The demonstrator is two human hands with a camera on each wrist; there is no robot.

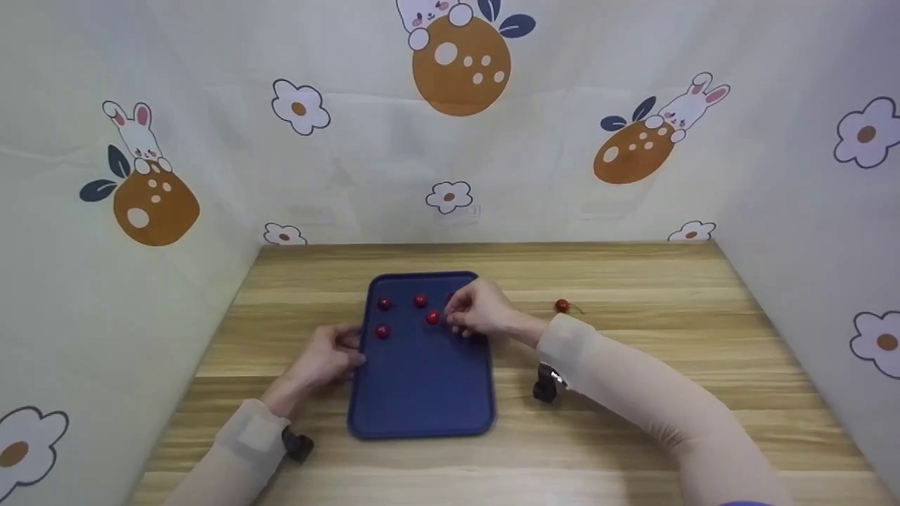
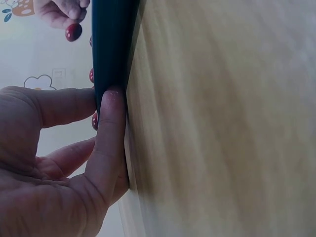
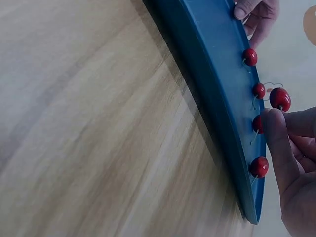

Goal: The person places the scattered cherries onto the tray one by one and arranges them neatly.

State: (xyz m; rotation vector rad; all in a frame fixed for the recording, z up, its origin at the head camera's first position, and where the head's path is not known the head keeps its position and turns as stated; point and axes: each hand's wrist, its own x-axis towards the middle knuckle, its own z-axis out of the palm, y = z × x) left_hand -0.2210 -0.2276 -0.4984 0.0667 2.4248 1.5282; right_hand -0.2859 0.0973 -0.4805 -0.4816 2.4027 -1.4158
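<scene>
A glossy, round red cherry (image 1: 432, 318) was pinched by its thin stem in the fingers of the right hand (image 1: 481, 309), just beyond their tips, above a dark-blue rectangular tray (image 1: 422, 386) where four more cherries (image 1: 382, 330) were spread. The tray's left rim was gripped by the left hand's (image 1: 327, 355) fingers, near the bench (image 1: 703, 316).

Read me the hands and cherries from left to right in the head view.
Left hand → two leftmost cherries on the tray → another tray cherry → held cherry → right hand → loose cherry off the tray. Left out: the cherry partly hidden by the right hand.
</scene>
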